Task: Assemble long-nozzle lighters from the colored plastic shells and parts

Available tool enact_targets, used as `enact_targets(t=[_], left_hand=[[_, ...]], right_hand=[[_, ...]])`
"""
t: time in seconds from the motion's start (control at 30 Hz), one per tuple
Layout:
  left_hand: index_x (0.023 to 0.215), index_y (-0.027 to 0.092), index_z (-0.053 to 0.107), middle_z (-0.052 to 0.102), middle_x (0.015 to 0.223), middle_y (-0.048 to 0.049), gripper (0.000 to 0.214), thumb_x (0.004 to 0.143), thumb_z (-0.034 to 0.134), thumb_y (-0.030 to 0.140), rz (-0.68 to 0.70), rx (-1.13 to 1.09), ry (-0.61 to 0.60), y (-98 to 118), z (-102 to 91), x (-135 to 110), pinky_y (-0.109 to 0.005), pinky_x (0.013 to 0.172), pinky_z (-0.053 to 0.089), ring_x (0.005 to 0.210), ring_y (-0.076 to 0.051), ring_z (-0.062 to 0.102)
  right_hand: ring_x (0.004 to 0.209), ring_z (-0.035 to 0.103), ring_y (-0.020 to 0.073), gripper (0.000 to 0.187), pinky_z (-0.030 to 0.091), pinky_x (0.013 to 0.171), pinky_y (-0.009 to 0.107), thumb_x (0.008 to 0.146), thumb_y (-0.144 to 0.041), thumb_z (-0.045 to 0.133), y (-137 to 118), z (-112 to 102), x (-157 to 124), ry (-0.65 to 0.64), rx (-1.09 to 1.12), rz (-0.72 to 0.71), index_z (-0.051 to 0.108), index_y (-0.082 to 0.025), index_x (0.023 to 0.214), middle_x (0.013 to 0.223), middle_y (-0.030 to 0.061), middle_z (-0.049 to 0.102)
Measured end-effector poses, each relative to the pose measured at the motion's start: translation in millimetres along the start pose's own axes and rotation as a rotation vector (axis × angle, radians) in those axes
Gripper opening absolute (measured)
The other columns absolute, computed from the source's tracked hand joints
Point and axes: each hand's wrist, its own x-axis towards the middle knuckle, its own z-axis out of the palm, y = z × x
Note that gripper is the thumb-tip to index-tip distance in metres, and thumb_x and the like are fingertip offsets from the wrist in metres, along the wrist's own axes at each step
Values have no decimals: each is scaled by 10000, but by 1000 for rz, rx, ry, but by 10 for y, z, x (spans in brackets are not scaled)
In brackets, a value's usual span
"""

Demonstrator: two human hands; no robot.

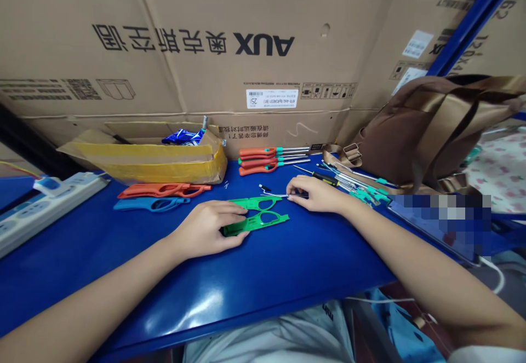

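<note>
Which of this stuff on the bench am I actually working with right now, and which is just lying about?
In hand: left hand gripping the green handle shells; right hand on a thin metal piece.
Lying about: orange shell, blue shell, orange screwdrivers, taped carton, power strip, brown bag.

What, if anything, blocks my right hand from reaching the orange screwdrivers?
Probably nothing, so yes: the right hand sits just before the orange screwdrivers with mostly bare blue table between, though its fingers touch a thin metal piece.
</note>
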Motion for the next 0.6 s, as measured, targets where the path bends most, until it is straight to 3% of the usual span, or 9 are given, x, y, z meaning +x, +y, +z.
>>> enact_targets(t=[0.23, 0.4, 0.5, 0.6], left_hand=[[1209, 207, 738, 756, 1216, -97, 337, 900, 668, 322, -29, -40, 29, 24, 25, 6, -383, 989, 595, 1113, -255, 725], [1365, 224, 645, 656, 1397, -95, 425, 959, 613, 344, -22, -77, -103, -1, 80, -10, -440, 1114, 514, 1290, -267, 629], [1382, 214, 633, 642, 1412, -87, 415, 987, 571, 327, -13, -79, -159, -9, 93, -10, -436, 1141, 492, 1320, -257, 608], [1343, 197, 666, 671, 1372, -91, 386, 991, 559, 312, -19, -66, -137, -7, 88, -7, -426, 1129, 506, 1291, -253, 632]], right_hand=[[889, 592, 194, 152, 488, 799, 329, 951, -327, 613, 0, -30, -16, -12, 32, -7, 642, -201, 1031, 949, 58, 653], [910, 592, 204, 115, 483, 802, 333, 932, -306, 631, -37, -41, -17, -41, -26, 38, 625, -205, 988, 970, 57, 655], [854, 592, 193, 80, 480, 761, 321, 946, -274, 593, -48, -37, -15, -65, -45, 74, 604, -196, 934, 954, 61, 644], [793, 595, 178, 103, 479, 728, 310, 974, -279, 551, -56, -39, -7, -35, -12, 101, 590, -191, 936, 923, 58, 648]])
